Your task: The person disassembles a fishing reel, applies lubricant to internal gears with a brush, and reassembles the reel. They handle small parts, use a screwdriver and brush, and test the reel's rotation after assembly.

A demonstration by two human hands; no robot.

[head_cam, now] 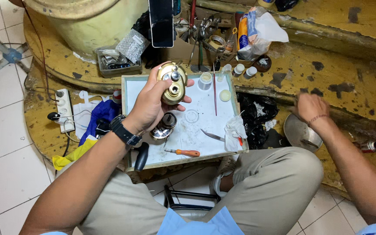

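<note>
My left hand [146,106] is shut on a round gold-coloured metal reel body [172,82], held up over the white work tray [205,150]. A black watch sits on that wrist. My right hand [310,106] is far out to the right over the worn yellow step, blurred, just above a round metal dish [300,132]; whether it holds anything cannot be told. On the tray lie a silvery spool part [164,127], an orange-handled screwdriver [184,152], a knife blade [212,135], a white rag [234,130] and a thin red rod [214,89].
A cardboard box of tools [203,32], small white bottles [244,70] and a plastic bag [262,32] stand behind the tray. A power strip [64,109], blue and yellow cloths [96,122] lie left. A black bag [257,115] sits right of the tray.
</note>
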